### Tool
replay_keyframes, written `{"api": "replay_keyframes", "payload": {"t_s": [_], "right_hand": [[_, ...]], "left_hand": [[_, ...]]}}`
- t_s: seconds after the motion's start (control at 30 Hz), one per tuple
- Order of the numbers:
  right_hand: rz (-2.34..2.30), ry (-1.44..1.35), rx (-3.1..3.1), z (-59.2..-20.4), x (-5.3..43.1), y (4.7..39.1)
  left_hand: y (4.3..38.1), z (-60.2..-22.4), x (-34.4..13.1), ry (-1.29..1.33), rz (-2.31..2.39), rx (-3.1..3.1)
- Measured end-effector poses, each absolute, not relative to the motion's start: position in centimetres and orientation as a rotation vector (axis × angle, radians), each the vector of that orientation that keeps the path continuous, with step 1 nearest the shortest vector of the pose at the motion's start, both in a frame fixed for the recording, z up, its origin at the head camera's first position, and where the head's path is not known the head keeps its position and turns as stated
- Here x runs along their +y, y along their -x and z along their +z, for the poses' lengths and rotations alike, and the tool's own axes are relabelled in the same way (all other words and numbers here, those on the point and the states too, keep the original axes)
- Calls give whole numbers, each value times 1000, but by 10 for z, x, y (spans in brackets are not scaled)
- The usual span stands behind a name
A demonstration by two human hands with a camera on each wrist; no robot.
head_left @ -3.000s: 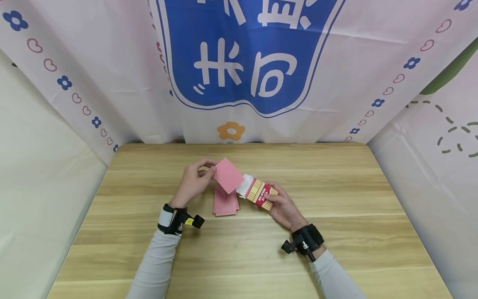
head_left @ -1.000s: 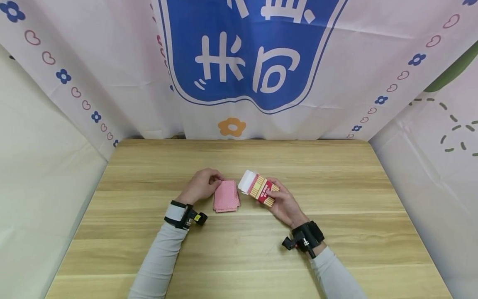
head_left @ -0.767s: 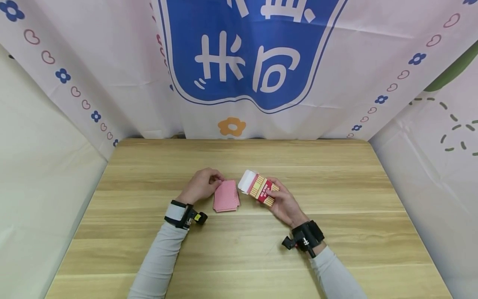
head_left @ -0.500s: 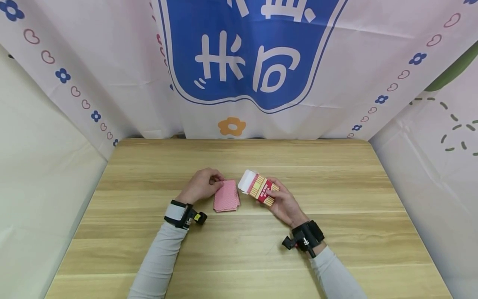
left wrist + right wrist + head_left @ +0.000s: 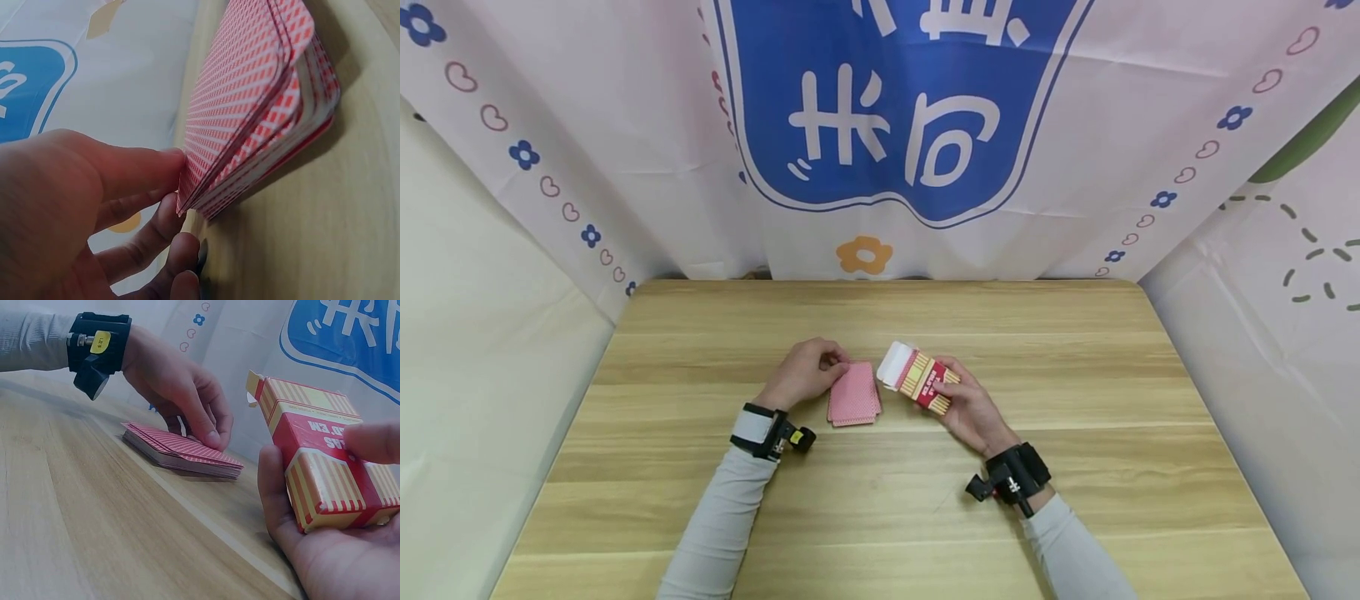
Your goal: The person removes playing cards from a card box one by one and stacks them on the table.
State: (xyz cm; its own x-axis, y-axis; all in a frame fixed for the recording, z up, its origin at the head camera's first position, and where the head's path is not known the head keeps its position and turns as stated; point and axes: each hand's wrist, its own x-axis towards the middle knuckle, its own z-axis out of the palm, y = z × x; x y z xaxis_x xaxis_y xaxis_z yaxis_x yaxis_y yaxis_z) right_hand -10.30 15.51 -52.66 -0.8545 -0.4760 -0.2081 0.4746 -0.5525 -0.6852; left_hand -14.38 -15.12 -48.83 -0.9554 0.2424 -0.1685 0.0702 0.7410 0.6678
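just left of centre in the head view, i see the card stack (image 5: 855, 398) on the bench (image 5: 880, 508), red-patterned backs up, edges not squared. the left hand (image 5: 805, 371) is at its upper left corner, pinching the topmost cards, thumb on the backs and a fingertip against the corner. in the left wrist view a thin gap parts the upper cards from those under them; how many are pinched i cannot tell.

right of centre, the right hand (image 5: 973, 412) grasps the card box (image 5: 930, 386), thumb across the printed front, the mouth turned towards the upper left of the frame. its white flap (image 5: 895, 364) stands open, and a pinkish strip (image 5: 908, 369) shows at the mouth, which i take for cards inside. box and stack are near each other, not touching.

i judge the work part-way: box opened, cards split between it and the bench. i can't tell which way they are going. if in, the stack and the flap are left; if out, whatever the box holds.
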Motion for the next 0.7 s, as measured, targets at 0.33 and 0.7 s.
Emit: {"api": "replay_keyframes", "payload": {"t_s": [0.33, 0.7], "right_hand": [[-2368, 13, 1061, -527, 155, 103], [-2361, 26, 1066, -528, 155, 104]], "left_hand": [[136, -473, -139, -353, 1235, 2765], [121, -463, -103, -663, 1435, 2775]]}}
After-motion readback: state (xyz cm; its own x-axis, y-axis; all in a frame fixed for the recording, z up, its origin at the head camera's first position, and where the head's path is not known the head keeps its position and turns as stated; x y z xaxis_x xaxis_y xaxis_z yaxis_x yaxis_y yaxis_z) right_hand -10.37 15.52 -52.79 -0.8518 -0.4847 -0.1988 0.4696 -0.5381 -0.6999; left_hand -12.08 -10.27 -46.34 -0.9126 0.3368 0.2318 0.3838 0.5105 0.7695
